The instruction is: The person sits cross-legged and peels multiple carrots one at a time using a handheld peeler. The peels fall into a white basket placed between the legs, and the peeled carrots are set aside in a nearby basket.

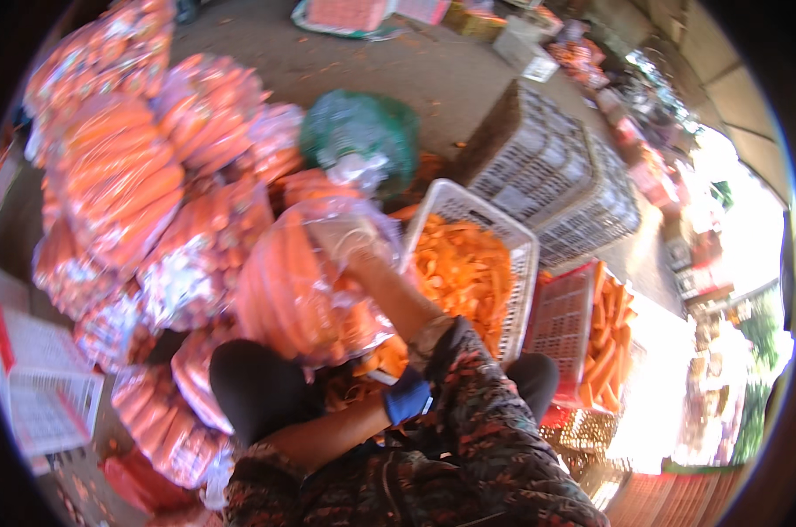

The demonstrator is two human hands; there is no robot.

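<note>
A clear plastic bag of carrots [273, 283] leans before my knees. My right hand [345, 238] reaches into the bag's upper part, blurred behind the plastic; whether its fingers grip a carrot cannot be seen. My left hand [406, 397], in a blue glove, is low between my knees under my right forearm. A small pale thing shows at its edge, too blurred to name, and the fingers are hidden. To the right of the bag, a white plastic crate [528, 263] holds orange carrot peelings [464, 270].
Bagged carrots [118, 178] are piled at left. A green plastic bag [362, 135] lies beyond my right hand. Grey crates [536, 158] stand at the upper right, and a red-and-white crate [559, 336] with carrots [607, 342] is at right. White boxes [49, 382] sit at far left.
</note>
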